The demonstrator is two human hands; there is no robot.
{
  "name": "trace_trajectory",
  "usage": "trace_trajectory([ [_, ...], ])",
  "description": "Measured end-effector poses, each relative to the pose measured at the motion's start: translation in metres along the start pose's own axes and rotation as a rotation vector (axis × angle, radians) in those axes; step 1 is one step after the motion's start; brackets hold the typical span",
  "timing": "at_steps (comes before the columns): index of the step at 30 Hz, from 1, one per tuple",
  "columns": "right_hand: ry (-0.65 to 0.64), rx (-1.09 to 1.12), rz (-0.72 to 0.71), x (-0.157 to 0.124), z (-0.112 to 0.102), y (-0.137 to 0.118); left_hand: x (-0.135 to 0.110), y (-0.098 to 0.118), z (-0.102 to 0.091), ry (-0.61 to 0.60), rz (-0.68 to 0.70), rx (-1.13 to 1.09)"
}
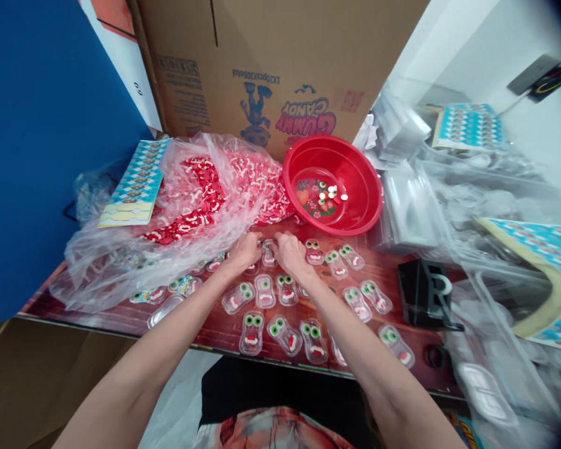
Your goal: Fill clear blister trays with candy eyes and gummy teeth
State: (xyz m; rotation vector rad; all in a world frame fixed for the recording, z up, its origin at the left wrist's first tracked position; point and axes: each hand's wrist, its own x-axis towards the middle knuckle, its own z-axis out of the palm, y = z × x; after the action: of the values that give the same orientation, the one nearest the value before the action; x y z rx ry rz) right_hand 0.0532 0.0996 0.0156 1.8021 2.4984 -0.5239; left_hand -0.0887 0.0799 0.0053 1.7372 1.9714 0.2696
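My left hand [245,248] and my right hand [287,248] meet at the middle of the table, fingers curled together around a small clear plastic candy tray [268,252] with green eye gummies and a red mouth gummy. Several more filled trays [285,333] lie in rows on the dark red tabletop in front of my hands. A clear plastic bag of red and white gummies [201,193] is spread out just beyond my left hand. A red plastic bowl [355,168] holding a few loose gummies sits just beyond my right hand.
A large cardboard carton [271,62] printed "Gummy Candy" stands at the back. A blue panel [42,137] fills the left. Printed sticker sheets [135,181] lie at left and right. Stacks of empty clear trays [406,206] and a black device [423,293] sit to the right.
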Motion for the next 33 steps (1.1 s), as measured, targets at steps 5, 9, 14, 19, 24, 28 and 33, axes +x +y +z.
trace_trajectory([
  [5,0.069,0.007,-0.041,-0.002,0.002,-0.001,-0.002,0.005,0.0,-0.004,-0.035,0.046],
  [9,0.015,-0.005,-0.112,-0.002,0.002,-0.002,-0.003,0.006,0.001,-0.011,-0.033,0.072],
  [14,-0.083,-0.02,-0.209,-0.001,0.0,0.006,-0.006,0.007,0.0,-0.005,0.003,0.091],
  [19,-0.126,-0.058,-0.299,-0.006,-0.003,0.012,-0.006,0.005,0.0,0.003,0.035,0.07],
  [24,-0.075,-0.166,-0.265,-0.013,-0.002,0.003,0.0,0.002,0.003,0.029,0.054,-0.006],
  [28,-0.071,-0.186,-0.212,-0.011,-0.01,0.005,-0.005,0.005,-0.003,0.109,0.09,-0.133],
  [33,-0.019,-0.107,-0.169,-0.015,-0.025,0.016,-0.042,0.0,-0.012,0.1,-0.022,-1.149],
])
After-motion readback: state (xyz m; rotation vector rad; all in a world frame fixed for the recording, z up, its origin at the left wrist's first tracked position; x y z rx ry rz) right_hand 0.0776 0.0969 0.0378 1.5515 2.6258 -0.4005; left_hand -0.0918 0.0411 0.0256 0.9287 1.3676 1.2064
